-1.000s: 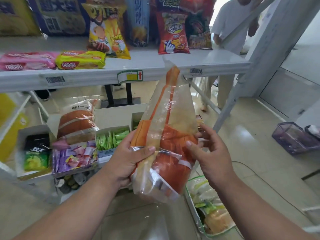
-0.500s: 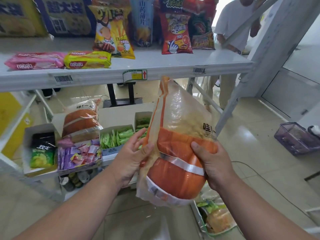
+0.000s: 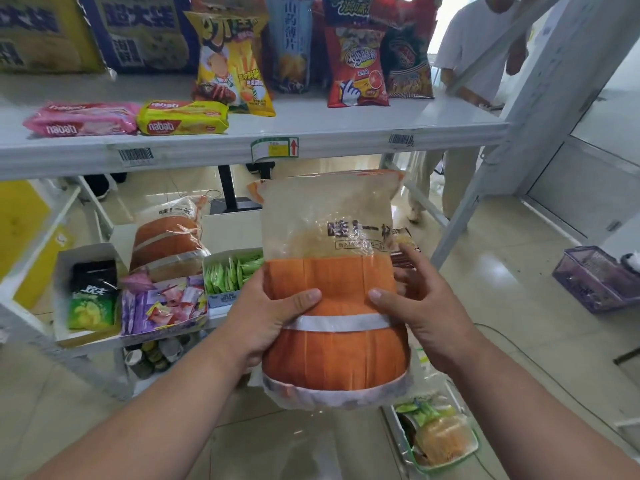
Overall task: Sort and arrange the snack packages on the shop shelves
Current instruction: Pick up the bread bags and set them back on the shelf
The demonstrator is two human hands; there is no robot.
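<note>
Two hands are gripping an orange-and-clear snack bag [image 3: 332,299] upright in front of the shelves: the left hand [image 3: 266,320] is clasping its left edge, thumb across the front, and the right hand [image 3: 422,306] is clasping its right edge. A matching bag [image 3: 169,237] is leaning on the lower shelf [image 3: 114,344], beside a box of green sachets [image 3: 232,271].

Single wide-angle view from head height, facing forward and slightly down. Close to both forearms, reaching in from the bottom edge, with the fingers [image 3: 304,299] at mid-frame. Beyond the fingers, the upper shelf [image 3: 311,133] seen near and almost level; left of them, the lower shelf [image 3: 114,233]; below them, the floor [image 3: 519,289]. Edges bent by the lens.
</note>
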